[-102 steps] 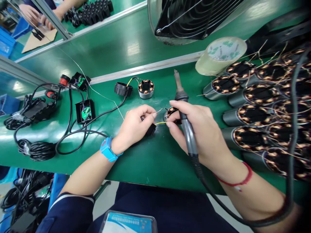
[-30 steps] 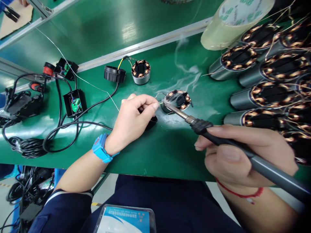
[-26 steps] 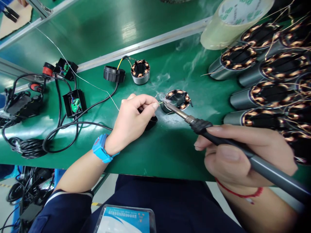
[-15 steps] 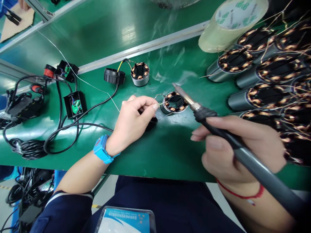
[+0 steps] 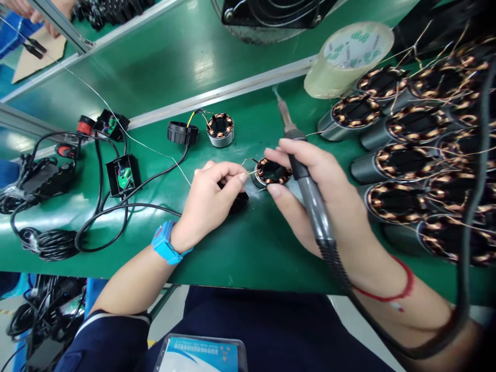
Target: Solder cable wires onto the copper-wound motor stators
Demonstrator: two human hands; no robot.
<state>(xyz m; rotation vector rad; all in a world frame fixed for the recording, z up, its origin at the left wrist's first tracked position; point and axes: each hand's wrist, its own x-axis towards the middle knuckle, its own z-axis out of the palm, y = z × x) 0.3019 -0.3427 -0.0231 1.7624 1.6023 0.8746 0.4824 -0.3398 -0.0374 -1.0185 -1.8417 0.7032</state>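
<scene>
A small copper-wound stator (image 5: 272, 172) lies on the green bench between my hands. My left hand (image 5: 211, 199) is closed, pinching a thin wire at the stator's left edge, and rests over a black connector (image 5: 237, 202). My right hand (image 5: 325, 199) is wrapped round the handle of a soldering iron (image 5: 306, 183). The iron's tip points up and away, clear of the stator. The thumb and fingers of that hand reach to the stator's right side.
A second stator (image 5: 220, 129) wired to a black cap (image 5: 182, 133) lies farther back. Several long wound stators (image 5: 406, 155) crowd the right. A tape roll (image 5: 341, 59) and a fan (image 5: 271, 15) stand behind. Black cables and boxes (image 5: 124, 173) lie left. Another person's hands (image 5: 23, 8) show far left.
My right hand has swung the soldering iron off the stator's joint, turning its tip upward, and has come in close to the stator. The smoke has thinned. My left hand keeps its pinch.
</scene>
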